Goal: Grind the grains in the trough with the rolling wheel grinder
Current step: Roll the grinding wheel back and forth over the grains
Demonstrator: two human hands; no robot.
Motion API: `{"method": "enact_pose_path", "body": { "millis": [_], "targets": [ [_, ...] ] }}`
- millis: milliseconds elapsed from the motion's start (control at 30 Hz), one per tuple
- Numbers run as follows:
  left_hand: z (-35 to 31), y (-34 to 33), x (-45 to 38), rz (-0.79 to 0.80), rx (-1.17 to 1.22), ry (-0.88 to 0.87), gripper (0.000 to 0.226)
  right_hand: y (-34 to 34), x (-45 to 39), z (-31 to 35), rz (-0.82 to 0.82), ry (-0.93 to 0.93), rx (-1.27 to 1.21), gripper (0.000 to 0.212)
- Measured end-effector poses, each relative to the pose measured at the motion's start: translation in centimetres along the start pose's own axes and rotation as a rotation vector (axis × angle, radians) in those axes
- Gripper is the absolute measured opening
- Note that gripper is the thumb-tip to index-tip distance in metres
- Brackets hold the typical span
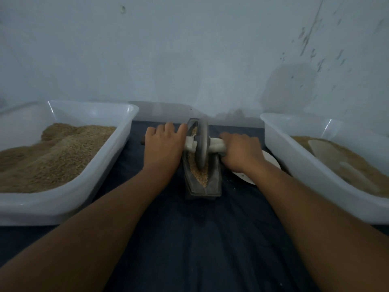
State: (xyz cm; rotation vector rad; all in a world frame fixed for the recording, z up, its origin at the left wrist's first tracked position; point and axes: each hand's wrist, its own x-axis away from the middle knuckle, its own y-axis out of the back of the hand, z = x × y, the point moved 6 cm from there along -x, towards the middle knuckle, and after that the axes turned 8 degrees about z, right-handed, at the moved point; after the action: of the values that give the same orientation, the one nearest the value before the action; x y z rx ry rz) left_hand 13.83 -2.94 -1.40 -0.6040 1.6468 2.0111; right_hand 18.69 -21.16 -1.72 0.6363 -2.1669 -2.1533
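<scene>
A dark boat-shaped trough lies on the blue cloth, pointing away from me, with pale crushed grains in its groove. A grey rolling wheel stands upright in the groove near its middle, on a cloth-wrapped axle. My left hand rests on the left handle, fingers curved over it; a brown handle end sticks out past it. My right hand grips the right handle.
A white tub heaped with brown grain stands at the left. A second white tub with grain and a pale scoop stands at the right. A white plate lies under my right wrist. A wall rises close behind.
</scene>
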Motion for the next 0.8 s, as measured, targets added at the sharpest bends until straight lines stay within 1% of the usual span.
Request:
{"method": "enact_pose_path", "body": {
  "millis": [167,367,567,700,800],
  "targets": [
    [0.0,0.7,0.9,0.036,0.000,0.003,0.027,0.8,1.6,0.5,-0.054,-0.009,0.015,0.029],
    [0.5,0.6,2.3,0.060,0.048,0.031,0.024,1.5,3.1,1.7,-0.197,-0.017,0.079,0.020],
    [0.3,1.1,2.5,0.023,0.038,0.011,0.019,0.9,3.4,1.4,-0.214,-0.006,0.037,0.023],
    [-0.2,1.1,1.9,0.002,0.015,-0.007,0.019,0.2,3.5,0.6,-0.274,-0.005,-0.044,0.017],
    [-0.3,0.9,1.2,0.004,0.021,-0.005,0.017,-0.2,2.8,0.3,-0.252,-0.021,-0.017,0.018]
  ]
}}
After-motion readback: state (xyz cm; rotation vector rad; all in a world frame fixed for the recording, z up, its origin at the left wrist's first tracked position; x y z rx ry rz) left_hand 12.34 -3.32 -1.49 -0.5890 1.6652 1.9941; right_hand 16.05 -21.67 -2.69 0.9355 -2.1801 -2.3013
